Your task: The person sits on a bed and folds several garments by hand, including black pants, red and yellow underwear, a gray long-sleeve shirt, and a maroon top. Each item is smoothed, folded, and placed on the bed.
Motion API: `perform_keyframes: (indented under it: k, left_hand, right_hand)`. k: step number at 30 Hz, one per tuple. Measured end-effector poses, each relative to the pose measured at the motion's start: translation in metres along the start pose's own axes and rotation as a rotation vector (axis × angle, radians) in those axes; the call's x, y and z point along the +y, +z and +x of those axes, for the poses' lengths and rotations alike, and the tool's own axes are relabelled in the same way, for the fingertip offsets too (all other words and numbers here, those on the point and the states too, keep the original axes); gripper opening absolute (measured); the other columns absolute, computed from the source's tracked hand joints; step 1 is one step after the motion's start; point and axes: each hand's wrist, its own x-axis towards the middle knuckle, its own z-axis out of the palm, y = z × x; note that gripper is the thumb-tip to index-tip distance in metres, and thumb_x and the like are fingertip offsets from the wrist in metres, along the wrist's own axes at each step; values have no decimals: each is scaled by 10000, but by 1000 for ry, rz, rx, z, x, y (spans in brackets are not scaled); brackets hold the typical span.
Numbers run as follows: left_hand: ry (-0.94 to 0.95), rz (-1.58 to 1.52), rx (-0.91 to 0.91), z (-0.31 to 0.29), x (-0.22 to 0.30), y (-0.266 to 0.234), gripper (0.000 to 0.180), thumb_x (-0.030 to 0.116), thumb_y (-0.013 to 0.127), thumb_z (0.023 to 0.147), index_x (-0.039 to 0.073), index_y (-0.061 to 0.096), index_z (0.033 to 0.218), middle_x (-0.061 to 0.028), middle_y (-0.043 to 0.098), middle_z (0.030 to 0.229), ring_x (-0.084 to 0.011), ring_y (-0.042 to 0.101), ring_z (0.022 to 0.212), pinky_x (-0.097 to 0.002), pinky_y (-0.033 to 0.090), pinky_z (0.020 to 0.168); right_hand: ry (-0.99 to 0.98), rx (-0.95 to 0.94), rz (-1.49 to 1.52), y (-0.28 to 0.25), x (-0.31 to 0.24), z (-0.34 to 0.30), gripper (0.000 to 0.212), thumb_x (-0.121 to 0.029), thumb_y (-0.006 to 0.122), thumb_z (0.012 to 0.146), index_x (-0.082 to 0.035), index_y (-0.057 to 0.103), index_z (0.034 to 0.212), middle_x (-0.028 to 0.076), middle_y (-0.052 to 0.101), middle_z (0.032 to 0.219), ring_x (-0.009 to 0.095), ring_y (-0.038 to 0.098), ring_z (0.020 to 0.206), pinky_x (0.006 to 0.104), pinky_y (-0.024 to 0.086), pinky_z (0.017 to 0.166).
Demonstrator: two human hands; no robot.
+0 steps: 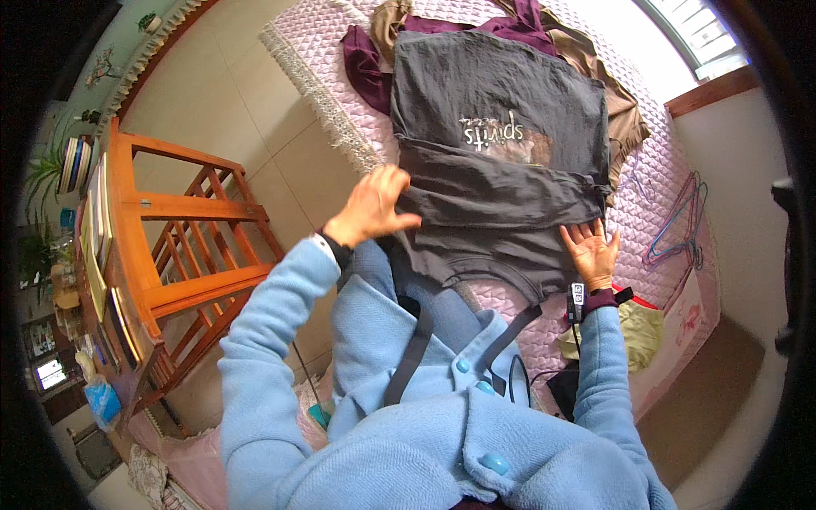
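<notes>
A dark grey T-shirt (pixel 501 136) with a pale print lies spread on a pink quilted bed cover (pixel 659 161), its lower part folded up into a band across the middle. My left hand (pixel 371 206) rests flat on the shirt's left edge, fingers together and pointing right. My right hand (pixel 591 251) lies palm up, fingers spread, at the shirt's lower right edge under the fold. Both arms are in light blue sleeves, each with a dark wrist strap.
More clothes lie beyond the shirt: a maroon garment (pixel 365 64) and a brown one (pixel 625 106). Wire hangers (pixel 680 225) lie on the bed at right. An orange wooden rack (pixel 183 246) stands on the tiled floor at left. A yellow-green cloth (pixel 642 331) sits near my right arm.
</notes>
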Motion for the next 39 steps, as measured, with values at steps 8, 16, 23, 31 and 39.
perform_keyframes:
  k: [8,16,23,31,39]
  left_hand:
    - [333,340,-81,-24,-34,55,93,107,545,741,83,499,817,-70,494,814,-216,530,811,-320,455,710]
    - [134,6,232,52,-53,32,284,158,706,688,47,544,893,-89,561,924,-309,532,906,-408,433,790]
    - [142,-49,-23,100,-77,63,173,256,659,807,95,601,829,-67,595,775,-268,558,853,-405,398,819]
    - [-98,218,274,96,-66,88,233,264,645,811,109,573,969,-100,612,926,-296,575,913,-424,393,890]
    - [182,262,-65,41,-57,71,645,368,617,817,184,388,1392,-115,314,1474,-282,235,1388,-475,121,1133]
  right_hand:
    - [-515,288,-920,1,-21,33,153,-189,655,851,-95,570,936,-20,550,782,88,525,696,237,433,644]
    - [-214,427,-1158,0,-21,2,424,-366,642,853,-81,518,1142,45,526,1023,140,516,861,325,496,731]
    - [-443,263,-1618,6,-29,45,443,-407,691,797,2,544,712,-10,468,624,113,406,596,320,345,525]
    - [-924,427,-2089,27,-19,52,189,-224,566,890,-53,549,812,133,576,766,296,529,668,404,427,623]
    - [-785,-262,-2679,57,9,30,635,-289,637,800,-89,414,1360,134,310,1472,282,245,1382,494,190,1099]
